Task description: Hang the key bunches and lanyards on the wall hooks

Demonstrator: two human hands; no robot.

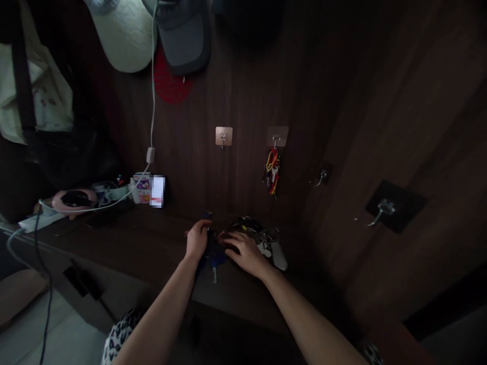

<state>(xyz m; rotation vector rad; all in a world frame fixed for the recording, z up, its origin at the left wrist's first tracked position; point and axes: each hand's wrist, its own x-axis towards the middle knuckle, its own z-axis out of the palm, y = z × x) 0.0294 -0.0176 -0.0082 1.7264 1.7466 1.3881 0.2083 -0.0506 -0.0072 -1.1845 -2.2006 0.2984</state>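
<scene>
Both my hands are low over the dark wooden shelf, on either side of a small bunch of blue-headed keys (215, 260). My left hand (197, 239) is at the bunch's left edge, its visible fingers reaching inward and apart; shadow hides some fingertips. From the right, my right hand (243, 249) reaches in with its fingers stretched and spread, the tips by the keys. One silver key blade points toward me. Just beyond and beside my right hand lies a heap of keys and key rings (262, 235), including a pale oblong fob (279, 255).
Keys on red and yellow cords (272, 170) hang from a wall hook; another hook (223, 137) is beside them. Black-backed hooks (386, 207) are on the right panel. A lit phone (157, 191), small boxes (143, 185) and a white cable (152, 101) are at left, caps (184, 43) above.
</scene>
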